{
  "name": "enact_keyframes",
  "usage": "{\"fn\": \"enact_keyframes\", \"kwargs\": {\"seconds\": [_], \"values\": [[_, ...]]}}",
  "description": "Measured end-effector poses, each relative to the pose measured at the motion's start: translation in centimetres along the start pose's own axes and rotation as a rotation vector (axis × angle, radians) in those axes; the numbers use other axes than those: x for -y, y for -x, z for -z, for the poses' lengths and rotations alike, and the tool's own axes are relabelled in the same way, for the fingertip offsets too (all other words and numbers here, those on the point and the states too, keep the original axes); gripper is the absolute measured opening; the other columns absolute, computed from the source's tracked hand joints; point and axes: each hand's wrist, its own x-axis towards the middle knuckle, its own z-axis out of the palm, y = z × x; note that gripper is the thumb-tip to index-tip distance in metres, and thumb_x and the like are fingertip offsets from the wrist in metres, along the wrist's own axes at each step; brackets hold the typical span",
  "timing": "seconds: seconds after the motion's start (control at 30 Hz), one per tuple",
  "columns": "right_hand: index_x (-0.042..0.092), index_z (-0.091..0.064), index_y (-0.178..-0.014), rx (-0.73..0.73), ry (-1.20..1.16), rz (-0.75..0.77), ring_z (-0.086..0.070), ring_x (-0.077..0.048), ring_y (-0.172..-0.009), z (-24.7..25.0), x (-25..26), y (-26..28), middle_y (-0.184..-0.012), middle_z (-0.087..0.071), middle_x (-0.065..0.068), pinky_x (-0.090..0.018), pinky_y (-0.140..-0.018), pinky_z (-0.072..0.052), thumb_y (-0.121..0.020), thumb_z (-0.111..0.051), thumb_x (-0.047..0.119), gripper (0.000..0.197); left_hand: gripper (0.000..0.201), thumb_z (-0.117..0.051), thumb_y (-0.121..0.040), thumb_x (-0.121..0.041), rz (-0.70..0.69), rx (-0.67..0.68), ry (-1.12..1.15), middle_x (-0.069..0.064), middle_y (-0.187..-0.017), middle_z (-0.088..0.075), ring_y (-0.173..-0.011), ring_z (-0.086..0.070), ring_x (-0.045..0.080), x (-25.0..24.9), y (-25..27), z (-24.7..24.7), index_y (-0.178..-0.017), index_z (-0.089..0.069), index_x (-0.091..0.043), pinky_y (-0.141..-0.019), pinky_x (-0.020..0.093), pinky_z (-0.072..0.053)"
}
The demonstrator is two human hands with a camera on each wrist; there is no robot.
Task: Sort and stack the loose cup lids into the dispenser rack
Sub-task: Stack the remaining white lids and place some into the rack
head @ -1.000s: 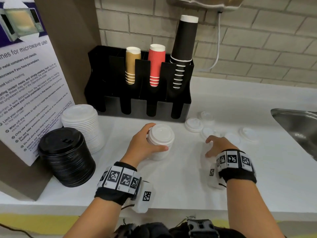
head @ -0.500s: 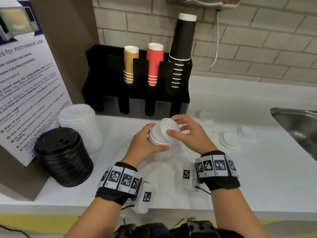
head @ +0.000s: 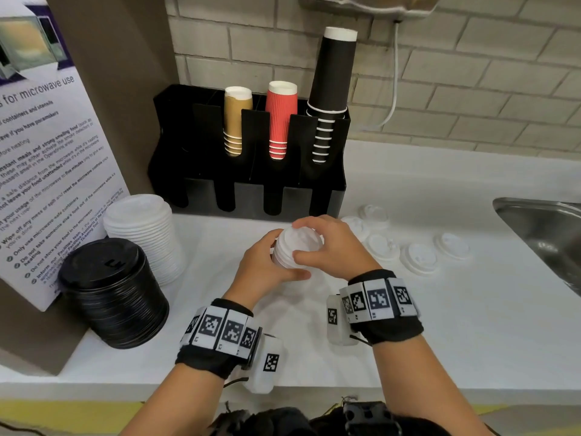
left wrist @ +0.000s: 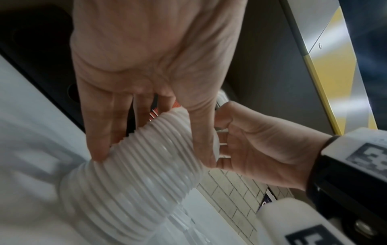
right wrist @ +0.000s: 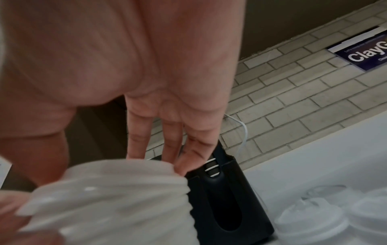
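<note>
A short stack of small white lids (head: 283,251) stands on the counter before the black dispenser rack (head: 251,190). My left hand (head: 270,262) grips the stack's side, thumb in front and fingers behind; the left wrist view shows the ribbed stack (left wrist: 136,174) in that grasp. My right hand (head: 327,247) covers the stack from the right, its fingers (right wrist: 188,159) and thumb curled round the top lid's rim. Several loose white lids (head: 419,258) lie to the right, also seen as loose lids (right wrist: 314,220) in the right wrist view.
The rack holds tan, red and black cups (head: 330,89); its left slots look dark. A taller pile of large white lids (head: 141,228) and a pile of black lids (head: 110,291) stand at left by a notice board. A steel sink (head: 540,234) lies at right.
My right hand left the loose lids, brought one white lid over to the stack and now holds it level on top. The left hand kept its grip on the stack.
</note>
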Motion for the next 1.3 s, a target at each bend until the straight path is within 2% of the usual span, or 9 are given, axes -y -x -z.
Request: {"fn": "enact_keyframes", "kwargs": {"seconds": [0.37, 0.47, 0.53, 0.6, 0.67, 0.77, 0.87, 1.13, 1.3], "values": [[0.025, -0.058, -0.128, 0.073, 0.125, 0.036, -0.044, -0.022, -0.121, 0.1, 0.6, -0.3, -0.127, -0.054, 0.0, -0.036, -0.102, -0.04, -0.074, -0.076, 0.027, 0.057, 0.075, -0.094, -0.055, -0.025, 0.008, 0.001, 0.005, -0.014, -0.109, -0.062, -0.102, -0.059, 0.009, 0.4, -0.5, 0.1, -0.118, -0.054, -0.033, -0.088, 0.034, -0.053], [0.026, -0.059, -0.126, 0.066, 0.119, 0.032, -0.046, -0.021, -0.119, 0.0, 0.5, -0.3, -0.125, -0.055, 0.001, -0.036, -0.102, -0.041, -0.074, -0.077, 0.028, 0.055, 0.081, -0.095, -0.054, -0.028, 0.0, 0.019, 0.026, -0.02, -0.109, -0.059, -0.101, -0.057, 0.001, 0.2, -0.4, 0.2, -0.12, -0.051, -0.042, -0.081, 0.024, -0.052], [0.028, -0.059, -0.123, 0.065, 0.066, 0.039, -0.049, -0.018, -0.115, 0.1, 0.1, -0.3, -0.122, -0.055, 0.002, -0.033, -0.099, -0.043, -0.073, -0.079, 0.029, 0.054, 0.074, -0.093, -0.057, -0.03, -0.017, 0.029, 0.032, -0.022, -0.109, -0.058, -0.1, -0.057, -0.001, 0.0, -0.3, 0.4, -0.114, -0.05, -0.051, -0.077, 0.018, -0.05], [0.031, -0.059, -0.121, 0.033, -0.057, 0.01, -0.052, -0.011, -0.106, 0.7, -0.9, -0.2, -0.12, -0.054, 0.004, -0.02, -0.091, -0.044, -0.073, -0.08, 0.033, 0.052, 0.073, -0.092, -0.06, -0.03, -0.018, 0.033, 0.027, -0.02, -0.112, -0.058, -0.104, -0.057, 0.004, -0.1, -0.3, 0.4, -0.119, -0.051, -0.046, -0.083, 0.023, -0.051], [0.029, -0.058, -0.123, -0.04, -0.112, -0.11, -0.052, -0.009, -0.107, 1.9, -2.9, -0.4, -0.125, -0.052, 0.001, -0.012, -0.09, -0.041, -0.078, -0.076, 0.038, 0.05, 0.079, -0.091, -0.061, -0.03, -0.008, 0.036, 0.023, -0.016, -0.117, -0.057, -0.109, -0.055, 0.01, -0.1, -0.3, 0.5, -0.128, -0.05, -0.036, -0.091, 0.027, -0.049], [0.019, -0.045, -0.138, 0.022, 0.185, -0.516, -0.039, -0.03, -0.131, 4.0, -6.9, -1.3, -0.142, -0.041, -0.012, -0.039, -0.108, -0.034, -0.085, -0.066, 0.046, 0.063, 0.077, -0.09, -0.063, -0.027, -0.004, 0.049, 0.029, -0.02, -0.114, -0.054, -0.111, -0.051, 0.012, -0.1, -0.4, 0.5, -0.127, -0.049, -0.035, -0.091, 0.027, -0.045], [0.011, -0.043, -0.139, 0.148, 0.52, -0.741, -0.032, -0.036, -0.131, 4.8, -9.5, -1.9, -0.14, -0.038, -0.015, -0.042, -0.101, -0.035, -0.086, -0.061, 0.047, 0.066, 0.075, -0.09, -0.063, -0.027, 0.002, 0.054, 0.028, -0.024, -0.111, -0.052, -0.11, -0.051, 0.011, -0.1, -0.5, 0.5, -0.125, -0.048, -0.037, -0.089, 0.026, -0.044], [0.006, -0.06, -0.109, 0.247, 0.641, -0.635, -0.055, -0.029, -0.109, 4.0, -11.0, -3.0, -0.118, -0.06, -0.011, -0.032, -0.079, -0.044, -0.079, -0.071, 0.034, 0.042, 0.076, -0.09, -0.063, -0.029, 0.014, 0.059, 0.019, -0.015, -0.117, -0.053, -0.114, -0.052, 0.016, -0.1, -0.5, 0.6, -0.126, -0.048, -0.037, -0.098, 0.036, -0.047], [0.007, -0.05, -0.12, 0.222, 0.493, -0.641, -0.057, -0.029, -0.105, 4.7, -10.2, -2.4, -0.118, -0.057, -0.013, -0.032, -0.081, -0.045, -0.082, -0.07, 0.025, 0.046, 0.076, -0.091, -0.062, -0.028, 0.012, 0.066, 0.025, -0.019, -0.115, -0.053, -0.113, -0.052, 0.015, 0.2, -0.5, 0.7, -0.124, -0.048, -0.039, -0.095, 0.032, -0.047]]}}
